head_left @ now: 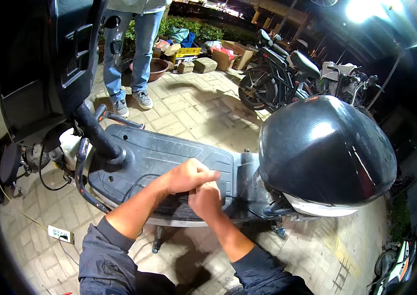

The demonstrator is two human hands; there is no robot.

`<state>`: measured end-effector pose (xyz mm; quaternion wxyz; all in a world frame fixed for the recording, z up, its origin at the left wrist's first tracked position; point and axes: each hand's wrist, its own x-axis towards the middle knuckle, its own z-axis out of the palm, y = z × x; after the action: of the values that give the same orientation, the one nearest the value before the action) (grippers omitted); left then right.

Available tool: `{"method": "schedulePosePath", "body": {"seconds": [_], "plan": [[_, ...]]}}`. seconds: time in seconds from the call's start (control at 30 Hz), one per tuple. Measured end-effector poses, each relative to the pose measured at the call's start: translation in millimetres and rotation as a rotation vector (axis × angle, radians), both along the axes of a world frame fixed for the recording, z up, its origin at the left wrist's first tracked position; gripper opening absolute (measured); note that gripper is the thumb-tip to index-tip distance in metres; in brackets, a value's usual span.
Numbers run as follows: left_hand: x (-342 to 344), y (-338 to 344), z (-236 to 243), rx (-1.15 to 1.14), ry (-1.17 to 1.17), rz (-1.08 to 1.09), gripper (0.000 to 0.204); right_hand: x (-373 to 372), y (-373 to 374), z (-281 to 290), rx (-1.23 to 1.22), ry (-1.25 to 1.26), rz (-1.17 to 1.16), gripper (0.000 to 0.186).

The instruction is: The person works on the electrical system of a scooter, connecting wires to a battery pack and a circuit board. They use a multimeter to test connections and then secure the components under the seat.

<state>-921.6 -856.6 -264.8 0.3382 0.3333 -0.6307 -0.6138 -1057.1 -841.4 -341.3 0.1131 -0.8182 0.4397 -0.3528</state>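
Note:
Over the black footboard (169,150) of an electric scooter, my two hands meet. My left hand (189,176) is closed, its thumb pointing right, and it rests against the top of my right hand (205,199). The fingers of my right hand are curled into a fist. Whatever either hand grips is hidden by the fingers. A thin black cable (137,182) loops over the footboard beside my left wrist. The scooter's black seat (321,147) is to the right of my hands, and its dark steering column (95,130) rises at the left.
A person in jeans (144,49) stands beyond the footboard. Parked electric bikes (287,69) are at the back right. Cardboard boxes (225,58) and a brown basin (155,69) lie along the hedge. A white power strip (61,234) with a cord is on the paving at the lower left.

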Motion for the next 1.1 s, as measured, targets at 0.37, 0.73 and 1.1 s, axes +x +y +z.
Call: {"method": "schedulePosePath", "body": {"seconds": [0.37, 0.73, 1.1], "plan": [[-13.7, 39.3, -41.4, -0.300, 0.284, 0.599, 0.020, -3.0, -3.7, 5.6, -0.153, 0.041, 0.033, 0.053], [8.2, 13.8, -26.0, -0.066, 0.309, 0.167, 0.030, 6.6, -4.1, 6.8, -0.170, -0.065, 0.005, 0.022], [-11.9, 14.3, -27.6, -0.182, 0.043, 0.436, 0.044, 0.7, -2.1, 6.7, -0.076, 0.025, 0.060, 0.033]]}}
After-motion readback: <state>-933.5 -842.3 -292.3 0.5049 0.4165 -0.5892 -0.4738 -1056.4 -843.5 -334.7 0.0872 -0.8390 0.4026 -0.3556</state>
